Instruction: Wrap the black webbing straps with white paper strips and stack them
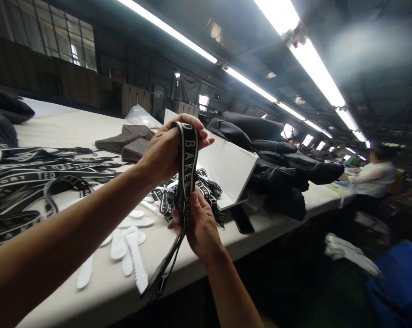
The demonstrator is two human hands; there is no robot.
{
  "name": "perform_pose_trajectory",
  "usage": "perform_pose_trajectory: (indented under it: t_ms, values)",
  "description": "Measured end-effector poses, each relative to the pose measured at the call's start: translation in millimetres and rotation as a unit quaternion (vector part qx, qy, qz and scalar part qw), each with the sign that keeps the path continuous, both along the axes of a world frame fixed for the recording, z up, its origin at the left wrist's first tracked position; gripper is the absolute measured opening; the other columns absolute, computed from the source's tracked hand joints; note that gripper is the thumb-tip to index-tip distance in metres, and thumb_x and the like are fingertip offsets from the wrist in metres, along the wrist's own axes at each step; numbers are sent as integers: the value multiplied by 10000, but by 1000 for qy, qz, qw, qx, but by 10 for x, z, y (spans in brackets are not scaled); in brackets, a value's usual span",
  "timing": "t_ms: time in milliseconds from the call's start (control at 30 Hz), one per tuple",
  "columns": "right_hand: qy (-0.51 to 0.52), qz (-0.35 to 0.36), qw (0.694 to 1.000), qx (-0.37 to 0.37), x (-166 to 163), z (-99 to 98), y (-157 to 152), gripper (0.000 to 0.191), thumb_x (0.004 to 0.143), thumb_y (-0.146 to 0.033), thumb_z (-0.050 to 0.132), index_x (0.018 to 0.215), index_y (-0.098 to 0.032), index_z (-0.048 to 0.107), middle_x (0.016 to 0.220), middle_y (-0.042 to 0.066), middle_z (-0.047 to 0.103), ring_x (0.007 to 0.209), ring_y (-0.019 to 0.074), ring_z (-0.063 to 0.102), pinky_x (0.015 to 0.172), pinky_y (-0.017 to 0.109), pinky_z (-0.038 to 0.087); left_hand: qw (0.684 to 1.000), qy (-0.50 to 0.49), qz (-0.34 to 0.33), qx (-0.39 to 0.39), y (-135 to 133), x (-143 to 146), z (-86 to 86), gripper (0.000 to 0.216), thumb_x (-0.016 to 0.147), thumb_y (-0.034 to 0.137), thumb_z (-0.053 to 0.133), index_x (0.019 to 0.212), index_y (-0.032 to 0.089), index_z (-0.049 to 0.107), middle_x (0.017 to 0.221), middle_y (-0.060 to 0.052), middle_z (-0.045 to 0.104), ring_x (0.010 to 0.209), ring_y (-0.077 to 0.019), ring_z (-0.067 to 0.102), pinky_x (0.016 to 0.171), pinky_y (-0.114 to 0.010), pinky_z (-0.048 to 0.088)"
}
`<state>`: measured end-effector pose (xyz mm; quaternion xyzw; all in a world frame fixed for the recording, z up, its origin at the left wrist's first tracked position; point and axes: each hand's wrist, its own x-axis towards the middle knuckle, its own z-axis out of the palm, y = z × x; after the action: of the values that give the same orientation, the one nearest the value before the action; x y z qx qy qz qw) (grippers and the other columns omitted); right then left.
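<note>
A black webbing strap (188,157) with white edge stripes and white lettering hangs in a loop over my left hand (171,146), whose fingers curl round its top. Lower down, my right hand (199,223) grips the same strap between thumb and fingers. Its loose ends and a metal-looking clip (162,282) dangle over the table's front edge. Behind my hands, a pile of bundled straps (209,187) partly fills an open white box (228,168). More straps (52,177) lie spread out at the left. White serrated-edged strips (136,257) are scattered below my left forearm.
Dark grey fabric pieces (127,141) rest on the pale table (69,123) behind the straps. Black bags (274,155) are heaped right of the box, with a dark phone-like slab (242,219) near the edge. Farther right are a person (376,177) and a blue container (400,273).
</note>
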<state>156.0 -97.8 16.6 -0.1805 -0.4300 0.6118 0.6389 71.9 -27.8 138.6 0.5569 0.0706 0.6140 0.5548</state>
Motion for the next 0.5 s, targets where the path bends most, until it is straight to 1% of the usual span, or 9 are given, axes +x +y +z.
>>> perform_pose_trajectory:
  t_ms: [100, 167, 200, 267, 300, 333, 400, 467, 500]
  values:
    - [-71, 53, 996, -15, 84, -79, -42, 406, 795, -492, 724, 968, -132, 649, 572, -12, 630, 416, 95, 565, 495, 221, 532, 997, -49, -48, -25, 96, -57, -77, 69, 786, 186, 620, 725, 173, 591, 731, 9, 618, 659, -89, 620, 971, -374, 522]
    - [-131, 86, 987, -39, 144, -142, -50, 424, 737, -454, 780, 947, -103, 666, 650, 41, 686, 503, 145, 643, 523, 256, 558, 995, -67, -71, -29, 122, -124, -50, 58, 751, 165, 645, 711, 176, 603, 734, 10, 620, 663, -90, 605, 980, -371, 517]
    - [-154, 73, 984, -49, 176, -167, -38, 416, 726, -442, 788, 933, -100, 670, 676, 54, 698, 525, 159, 659, 519, 262, 560, 995, -64, -81, -13, 102, -164, -23, 57, 749, 167, 648, 705, 179, 613, 738, 6, 625, 679, -100, 606, 971, -372, 521]
    - [-172, -28, 983, -65, 250, -183, 17, 376, 740, -446, 770, 884, -114, 665, 665, 41, 692, 498, 150, 649, 484, 246, 545, 992, -3, -104, 73, -27, -244, 11, 75, 760, 178, 655, 687, 183, 641, 766, -18, 651, 744, -147, 627, 940, -387, 534]
    - [-159, -105, 979, -69, 294, -167, 54, 351, 750, -448, 757, 848, -126, 657, 640, 25, 680, 476, 138, 633, 470, 234, 535, 982, 49, -118, 141, -134, -276, -5, 109, 776, 178, 652, 668, 186, 655, 785, -34, 666, 782, -176, 641, 934, -399, 533]
    - [-136, -176, 972, -72, 343, -132, 90, 321, 753, -435, 753, 819, -138, 650, 625, 11, 672, 471, 131, 625, 470, 227, 531, 960, 114, -134, 218, -259, -297, -57, 142, 794, 175, 645, 654, 192, 668, 802, -48, 681, 830, -208, 653, 937, -411, 527]
    - [-71, -262, 960, -72, 448, -15, 140, 250, 734, -363, 766, 815, -156, 651, 635, 2, 679, 510, 133, 638, 513, 228, 544, 899, 205, -151, 356, -518, -300, -289, 268, 864, 154, 562, 628, 210, 678, 806, -57, 699, 884, -222, 664, 1001, -399, 487]
    - [-10, -273, 961, -52, 542, 129, 145, 239, 691, -262, 777, 882, -168, 670, 697, 10, 710, 584, 146, 667, 597, 247, 569, 837, 286, -144, 443, -696, -255, -666, 280, 909, 153, 457, 765, 226, 686, 853, -55, 712, 972, -207, 654, 1075, -357, 433]
    - [12, -259, 965, -37, 577, 194, 135, 268, 672, -221, 774, 916, -173, 677, 739, 18, 725, 624, 153, 681, 641, 261, 577, 816, 315, -117, 470, -731, -223, -880, 255, 911, 151, 439, 849, 211, 679, 906, -62, 713, 999, -196, 647, 1090, -325, 420]
